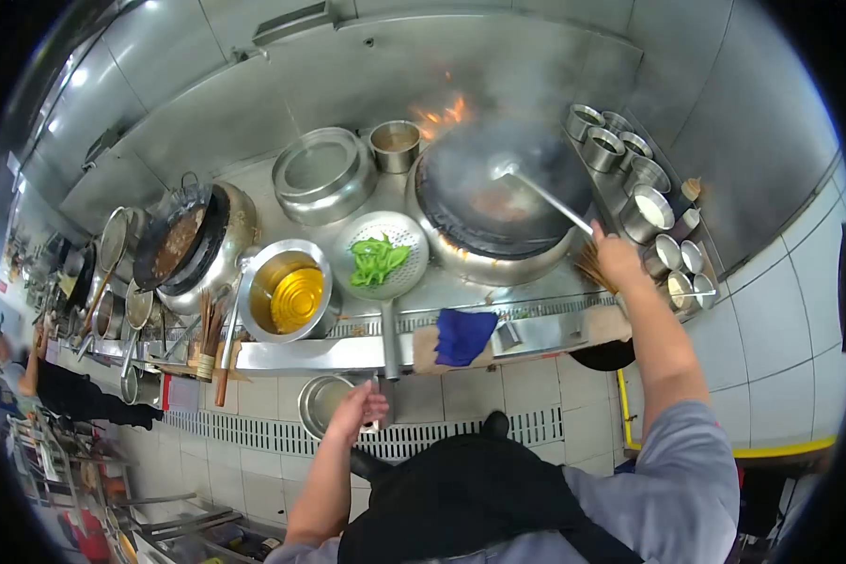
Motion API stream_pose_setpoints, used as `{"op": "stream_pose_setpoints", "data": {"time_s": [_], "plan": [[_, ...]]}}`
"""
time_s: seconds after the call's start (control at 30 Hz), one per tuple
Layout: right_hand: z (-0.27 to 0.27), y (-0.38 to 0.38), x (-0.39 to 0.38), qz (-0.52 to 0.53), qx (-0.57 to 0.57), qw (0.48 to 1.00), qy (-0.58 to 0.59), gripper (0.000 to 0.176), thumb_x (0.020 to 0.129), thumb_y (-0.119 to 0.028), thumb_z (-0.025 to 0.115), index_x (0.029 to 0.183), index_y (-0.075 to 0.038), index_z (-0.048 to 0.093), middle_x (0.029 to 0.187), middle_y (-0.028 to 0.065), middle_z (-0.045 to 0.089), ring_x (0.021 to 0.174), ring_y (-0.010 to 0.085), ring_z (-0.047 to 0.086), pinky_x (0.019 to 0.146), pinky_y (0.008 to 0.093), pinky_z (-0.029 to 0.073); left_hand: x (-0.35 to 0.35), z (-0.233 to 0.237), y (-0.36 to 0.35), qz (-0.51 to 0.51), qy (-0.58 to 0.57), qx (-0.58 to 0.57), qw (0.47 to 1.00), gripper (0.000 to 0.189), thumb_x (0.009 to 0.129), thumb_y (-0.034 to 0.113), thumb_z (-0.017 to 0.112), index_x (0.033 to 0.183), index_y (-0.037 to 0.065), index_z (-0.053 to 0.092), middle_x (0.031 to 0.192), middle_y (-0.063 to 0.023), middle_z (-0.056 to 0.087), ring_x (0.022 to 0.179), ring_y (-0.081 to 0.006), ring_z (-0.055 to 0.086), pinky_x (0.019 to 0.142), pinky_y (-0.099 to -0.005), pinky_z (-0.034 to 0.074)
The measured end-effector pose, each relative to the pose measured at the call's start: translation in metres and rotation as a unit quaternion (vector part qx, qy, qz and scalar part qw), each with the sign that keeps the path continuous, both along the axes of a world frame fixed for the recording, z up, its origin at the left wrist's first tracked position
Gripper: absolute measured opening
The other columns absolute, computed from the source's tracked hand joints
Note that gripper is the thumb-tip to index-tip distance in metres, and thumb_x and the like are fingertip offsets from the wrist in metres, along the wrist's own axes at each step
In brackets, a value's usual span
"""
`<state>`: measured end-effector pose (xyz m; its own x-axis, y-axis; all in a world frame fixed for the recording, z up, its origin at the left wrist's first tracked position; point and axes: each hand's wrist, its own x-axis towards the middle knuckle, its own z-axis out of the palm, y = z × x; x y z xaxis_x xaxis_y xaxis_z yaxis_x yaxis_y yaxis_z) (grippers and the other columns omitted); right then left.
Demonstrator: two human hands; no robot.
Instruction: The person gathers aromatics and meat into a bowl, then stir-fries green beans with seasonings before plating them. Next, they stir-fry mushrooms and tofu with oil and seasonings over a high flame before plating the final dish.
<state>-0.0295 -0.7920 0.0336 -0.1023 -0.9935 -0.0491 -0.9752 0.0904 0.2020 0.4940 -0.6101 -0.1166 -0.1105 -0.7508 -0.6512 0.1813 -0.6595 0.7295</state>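
My right hand [615, 258] is wrapped round the handle of a long metal ladle [555, 201], whose head rests inside a steaming black wok [508, 188]. Flames rise behind the wok's left edge. Below the counter's front edge, my left hand [359, 410] hangs with its fingers curled, near a metal pot [325, 404]; whether it holds anything is hidden. Green pepper pieces [378, 259] lie in a perforated strainer [406, 273] left of the wok. Beside it stands a metal pot [258, 291] with yellow oil [297, 299].
Seasoning containers [647, 214] line the right side. A blue cloth [465, 336] lies at the counter's front edge. A second wok [174, 240], a large lidded pot [321, 174] and a small pot [396, 143] stand farther left. Another person [75, 383] is at the far left.
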Motion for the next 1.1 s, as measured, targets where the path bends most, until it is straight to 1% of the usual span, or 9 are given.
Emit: {"op": "stream_pose_setpoints", "data": {"time_s": [0.17,0.23,0.33,0.43,0.73,0.8,1.0,1.07,1.1], "plan": [[0.036,0.040,-0.004,0.047,-0.015,0.988,-0.144,0.045,0.088,-0.010,0.045,0.133,-0.007,0.042,0.096,0.0214,0.065,0.080,0.0333,0.066,0.071,0.0433,0.052,-0.042,0.007,-0.037,0.076,0.062,0.042,0.994,0.047,0.094,0.039,0.048,0.122,0.002,0.043,0.109,-0.0167,0.058,0.098,-0.0291,0.062,0.083,-0.0387,0.050],[0.085,0.073,0.007,-0.095,0.138,0.905,-0.391,0.049,0.088,-0.015,0.052,0.135,-0.008,0.042,0.094,0.0204,0.065,0.068,0.0327,0.064,0.066,0.0407,0.051,-0.053,0.005,-0.044,0.112,0.073,0.055,0.990,0.039,0.094,0.035,0.048,0.115,0.003,0.048,0.103,-0.0171,0.060,0.093,-0.0286,0.064,0.078,-0.0373,0.053],[0.046,0.058,-0.021,-0.021,0.126,0.913,-0.388,0.051,0.087,-0.018,0.056,0.136,-0.010,0.042,0.093,0.0191,0.065,0.060,0.0319,0.061,0.061,0.0383,0.051,-0.049,-0.001,-0.057,0.116,0.094,0.044,0.988,0.038,0.093,0.036,0.048,0.108,0.001,0.052,0.092,-0.0152,0.063,0.085,-0.0266,0.066,0.072,-0.0352,0.055],[-0.002,0.020,-0.023,0.023,0.025,0.944,-0.328,0.048,0.088,-0.017,0.054,0.134,-0.009,0.044,0.098,0.0219,0.064,0.079,0.0360,0.063,0.072,0.0420,0.050,-0.070,0.053,-0.068,0.127,0.155,0.093,0.975,0.039,0.090,0.039,0.050,0.099,0.001,0.055,0.076,-0.0082,0.058,0.064,-0.0190,0.059,0.056,-0.0281,0.050],[0.041,0.028,-0.003,0.076,-0.013,0.935,-0.346,0.048,0.088,-0.017,0.052,0.135,-0.012,0.044,0.095,0.0225,0.064,0.089,0.0404,0.061,0.077,0.0466,0.047,-0.097,0.079,-0.118,0.116,0.180,0.069,0.974,0.010,0.086,0.011,0.055,0.094,0.005,0.052,0.061,0.0016,0.046,0.046,-0.0082,0.040,0.042,-0.0230,0.033],[0.080,0.047,0.014,-0.116,0.163,0.877,-0.436,0.048,0.088,-0.016,0.052,0.135,-0.012,0.044,0.095,0.0238,0.064,0.091,0.0416,0.060,0.079,0.0480,0.046,-0.099,0.096,-0.108,0.102,0.154,-0.005,0.983,0.011,0.085,0.009,0.056,0.094,0.005,0.051,0.061,0.0006,0.047,0.046,-0.0091,0.040,0.041,-0.0235,0.033],[-0.006,0.021,-0.023,0.135,-0.084,0.973,-0.169,0.053,0.088,-0.017,0.055,0.138,-0.013,0.040,0.067,0.0068,0.055,0.046,0.0139,0.051,0.039,0.0303,0.042,-0.093,0.136,-0.102,0.095,0.069,-0.064,0.991,0.026,0.081,0.007,0.059,0.104,0.001,0.049,0.062,-0.0035,0.049,0.043,-0.0134,0.046,0.039,-0.0267,0.038],[0.027,0.033,-0.003,-0.112,0.127,0.789,-0.591,0.037,0.089,-0.014,0.054,0.125,-0.008,0.050,0.067,0.0047,0.053,0.049,0.0133,0.052,0.040,0.0305,0.043,-0.096,0.146,-0.107,0.046,-0.031,-0.121,0.991,0.027,0.080,0.006,0.058,0.105,0.000,0.049,0.061,-0.0043,0.050,0.043,-0.0138,0.048,0.039,-0.0272,0.039],[0.033,0.034,0.004,-0.108,0.128,0.788,-0.592,0.037,0.089,-0.014,0.054,0.125,-0.008,0.050,0.067,0.0047,0.053,0.049,0.0133,0.052,0.040,0.0305,0.043,-0.099,0.148,-0.113,0.023,-0.052,-0.149,0.987,0.029,0.080,0.006,0.057,0.106,-0.003,0.048,0.062,-0.0054,0.051,0.042,-0.0147,0.050,0.039,-0.0283,0.040]]}}
